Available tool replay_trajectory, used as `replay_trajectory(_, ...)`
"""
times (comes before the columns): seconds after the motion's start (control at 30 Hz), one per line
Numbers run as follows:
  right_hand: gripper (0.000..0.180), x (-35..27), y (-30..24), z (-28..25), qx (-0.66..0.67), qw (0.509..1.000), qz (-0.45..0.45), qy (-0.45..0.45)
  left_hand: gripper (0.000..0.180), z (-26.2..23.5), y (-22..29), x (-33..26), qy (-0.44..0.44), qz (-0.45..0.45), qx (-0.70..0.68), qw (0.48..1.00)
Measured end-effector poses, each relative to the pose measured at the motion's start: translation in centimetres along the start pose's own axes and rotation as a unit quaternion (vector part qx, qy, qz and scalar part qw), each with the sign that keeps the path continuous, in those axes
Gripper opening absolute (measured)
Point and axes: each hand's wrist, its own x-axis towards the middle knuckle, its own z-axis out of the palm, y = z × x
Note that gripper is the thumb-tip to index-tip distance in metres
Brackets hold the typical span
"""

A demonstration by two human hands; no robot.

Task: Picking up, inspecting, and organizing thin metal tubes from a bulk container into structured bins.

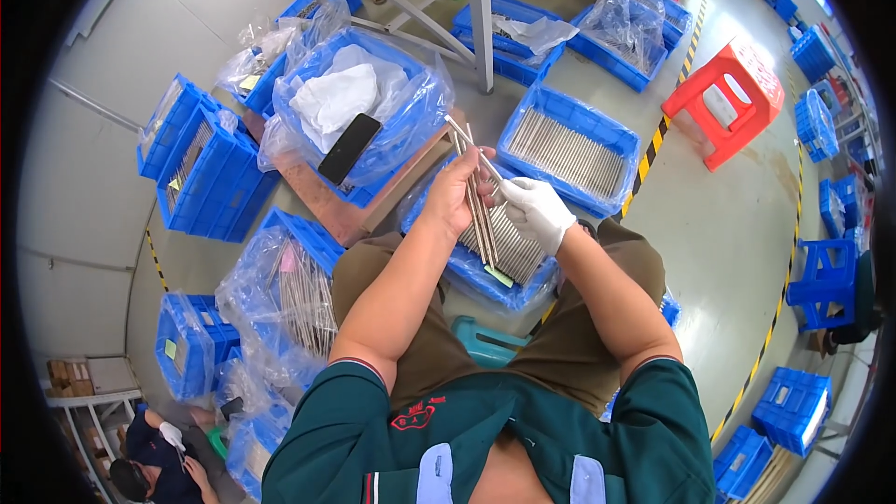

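Note:
My bare left hand (450, 194) is closed around a few thin metal rods (483, 235), which hang down from it over a blue crate (509, 297) between my knees. In a white glove, my right hand (535, 209) grips one metal rod (487, 166), slanting up and left past the left hand's fingers. Many similar rods (523, 247) lie side by side in the crate below. A yellow-green slip (498, 276) rests near its front edge. Just beyond, a second blue crate (616, 201) holds a row of rods.
To the left, a plastic-lined blue crate (425, 84) holds white cloth (341, 98) and a black phone (349, 149). A bagged bundle of rods (303, 303) lies near my left knee. A red stool (733, 98) stands at right; a metal frame leg (479, 19) rises ahead. Another person (159, 457) sits lower left.

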Motion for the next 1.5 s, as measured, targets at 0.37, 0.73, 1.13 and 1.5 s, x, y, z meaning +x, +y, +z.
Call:
replay_trajectory(0.37, 0.029, 1.3, 0.5, -0.2, 0.073, 0.996, 0.037, -0.032, 0.024, 0.4, -0.8, -0.3, -0.004, 0.0, 0.033, 0.999)
replay_trajectory(0.73, 0.024, 1.5, 1.0, 0.5, 0.13, 0.989, 0.041, -0.062, 0.029, -0.3, -0.8, -0.6, -0.047, 0.029, 0.038, 0.998)
replay_trajectory(1.13, 0.028, 2.6, 2.3, 0.5, 0.002, 0.997, -0.076, 0.032, 0.024, 0.7, 0.2, -1.1, -0.022, 0.058, 0.047, 0.997)
replay_trajectory(1.5, 0.027, 1.5, 1.3, 0.7, 0.011, 0.996, -0.085, 0.0, 0.036, 1.3, 0.1, -1.5, -0.068, 0.049, 0.005, 0.996)
